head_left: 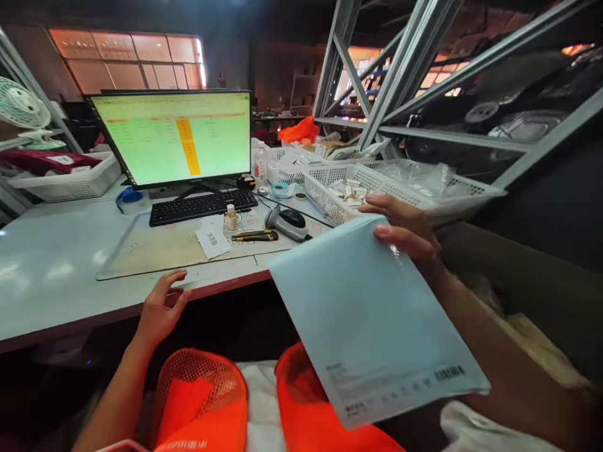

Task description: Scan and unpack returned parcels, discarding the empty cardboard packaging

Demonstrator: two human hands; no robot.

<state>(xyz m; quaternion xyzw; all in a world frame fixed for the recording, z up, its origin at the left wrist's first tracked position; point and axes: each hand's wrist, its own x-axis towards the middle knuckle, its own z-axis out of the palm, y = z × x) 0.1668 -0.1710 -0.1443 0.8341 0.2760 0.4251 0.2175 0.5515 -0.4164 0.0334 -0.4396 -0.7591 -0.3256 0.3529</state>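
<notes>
My right hand (409, 229) grips the top edge of a flat, pale blue package (372, 314) in clear plastic. The package hangs tilted in front of my lap, its lower edge carrying small print and a barcode. At the table's front edge, my left hand (162, 307) is empty, with fingers slightly curled and apart. Beyond it on a desk mat (141, 251) lie a white paper label (213, 240), a yellow and black utility knife (255, 236), a small bottle (230, 217) and a grey barcode scanner (287, 224).
A monitor (174, 138) showing a spreadsheet stands behind a black keyboard (202, 207). White plastic baskets (325, 201) line the right side; another basket (89, 182) is at left beside a fan (23, 103). A metal frame (391, 81) rises at the right.
</notes>
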